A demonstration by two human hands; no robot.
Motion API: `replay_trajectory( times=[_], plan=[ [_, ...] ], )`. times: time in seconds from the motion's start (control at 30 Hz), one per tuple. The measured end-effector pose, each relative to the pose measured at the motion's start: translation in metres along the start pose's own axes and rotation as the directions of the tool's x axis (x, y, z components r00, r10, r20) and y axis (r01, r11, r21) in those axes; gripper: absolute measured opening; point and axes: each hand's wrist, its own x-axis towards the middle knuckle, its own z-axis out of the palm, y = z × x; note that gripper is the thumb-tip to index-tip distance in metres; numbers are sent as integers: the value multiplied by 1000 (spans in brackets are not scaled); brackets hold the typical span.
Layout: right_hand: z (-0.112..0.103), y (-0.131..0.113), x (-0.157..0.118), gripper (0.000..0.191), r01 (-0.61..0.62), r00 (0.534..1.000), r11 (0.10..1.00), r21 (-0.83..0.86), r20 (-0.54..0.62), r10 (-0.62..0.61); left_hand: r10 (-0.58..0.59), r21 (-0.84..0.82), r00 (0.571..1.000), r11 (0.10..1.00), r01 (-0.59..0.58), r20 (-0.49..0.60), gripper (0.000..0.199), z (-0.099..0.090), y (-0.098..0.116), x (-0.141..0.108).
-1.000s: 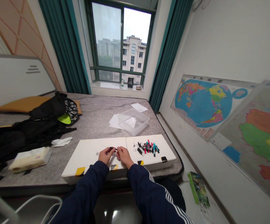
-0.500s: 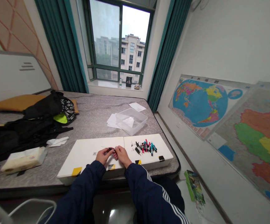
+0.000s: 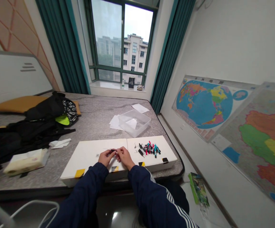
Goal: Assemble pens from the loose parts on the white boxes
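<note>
translucent plastic open-topped tray: smooth, faint sheen. white flat boxes: smooth, matt, cardboard-like. grey marbled mattress: cloth-like, matt. dark green hanging curtains: pleated cloth, matt. loose white sheets: paper, matt. small black, red and teal pen parts: plastic-looking. dark floor: glossy, reflecting light.

Mattress: grey, marbled, dark edging. Low white boxy platform along near edge, seam across top, yellow and black patches on front edge. Loose pile of pen-like parts on its right section: black, red, teal. Behind it: clear plastic bin, white sheets beside and partly under it; single sheet farther back. Left side: tissue pack, crumpled tissue, black bag, mustard cushion behind bag.
</note>
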Motion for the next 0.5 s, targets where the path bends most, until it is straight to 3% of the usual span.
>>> replay_trajectory(
  times=[0.3,0.5],
  plan=[
    [0,-1,-1,28,-1,1000,1000,20,18,1,-3,-27,1000,1000,3,8,46,1,2,-1],
    [0,5,1,32,-5,1000,1000,-6,21,6,-11,-45,1000,999,10,-26,49,1,-3,-1]
  ],
)
